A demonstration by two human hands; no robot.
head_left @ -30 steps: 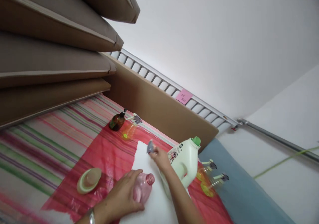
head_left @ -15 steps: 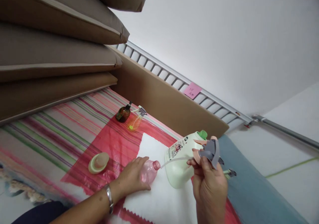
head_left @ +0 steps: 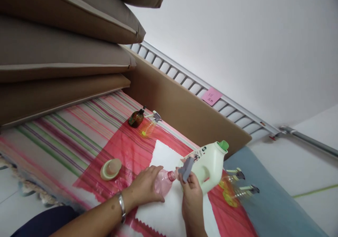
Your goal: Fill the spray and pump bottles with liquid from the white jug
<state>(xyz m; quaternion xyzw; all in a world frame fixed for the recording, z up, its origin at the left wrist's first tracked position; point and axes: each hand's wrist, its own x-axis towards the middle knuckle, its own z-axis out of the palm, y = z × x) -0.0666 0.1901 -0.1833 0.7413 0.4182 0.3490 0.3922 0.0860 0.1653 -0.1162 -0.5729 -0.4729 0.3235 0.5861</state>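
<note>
A clear pink bottle (head_left: 163,183) stands tilted in view on a white cloth (head_left: 161,156), and my left hand (head_left: 145,184) is wrapped round its side. Pinched in my right hand (head_left: 192,191) is a grey trigger spray head (head_left: 187,168) with a peach-coloured collar. That collar is right at the bottle's mouth; whether it touches the rim I cannot tell. The dip tube no longer shows outside the bottle. Just behind my right hand stands a pale green jug (head_left: 211,165) with a green spout, partly hidden by the spray head.
A cap with a cup on it (head_left: 111,169) lies left on the red plastic sheet (head_left: 116,142). A brown pump bottle (head_left: 136,119) and a yellow spray bottle (head_left: 148,128) stand behind. Two yellow spray bottles (head_left: 233,198) are right. Stacked brown cushions (head_left: 66,57) rise at left.
My right hand has moved left and down, carrying the spray head to the pink bottle's mouth, its tube now inside. My left hand keeps its hold. The view has shifted slightly.
</note>
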